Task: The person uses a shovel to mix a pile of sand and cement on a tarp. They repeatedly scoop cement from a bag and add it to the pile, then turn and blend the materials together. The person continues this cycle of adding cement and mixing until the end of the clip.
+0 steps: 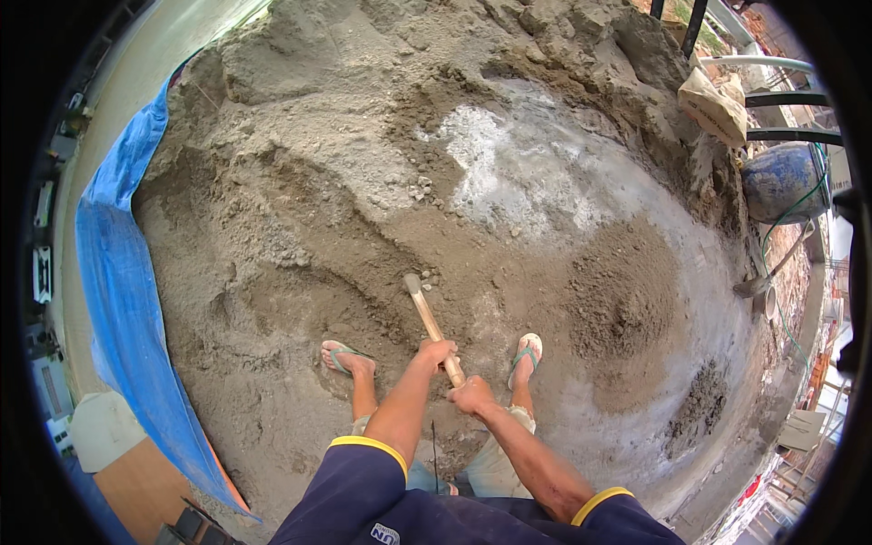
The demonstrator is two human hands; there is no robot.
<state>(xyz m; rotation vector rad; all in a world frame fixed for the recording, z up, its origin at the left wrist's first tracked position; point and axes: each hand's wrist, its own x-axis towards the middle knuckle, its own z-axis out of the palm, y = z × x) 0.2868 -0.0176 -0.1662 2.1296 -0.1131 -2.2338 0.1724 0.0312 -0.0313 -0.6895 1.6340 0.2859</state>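
Observation:
My left hand (438,352) is wrapped round the wooden handle (428,313) of a digging tool. Lower on the same handle, close to my body, my right hand (472,396) grips it near its end. The tool slants away from me to the left, and its grey metal end (413,283) meets the sand. Its blade does not show, so I cannot tell whether it is a hoe or a shovel. Loose brown-grey sand (309,209) lies around it, with a few small stones (427,275) beside the metal end.
My sandalled feet stand apart on the sand. Whitish powder (490,163) spreads ahead to the right, beyond a low mound (625,289). A blue tarp (118,263) borders the left. At the right are a blue drum (783,182), a paper sack (715,104) and a shovel (754,285).

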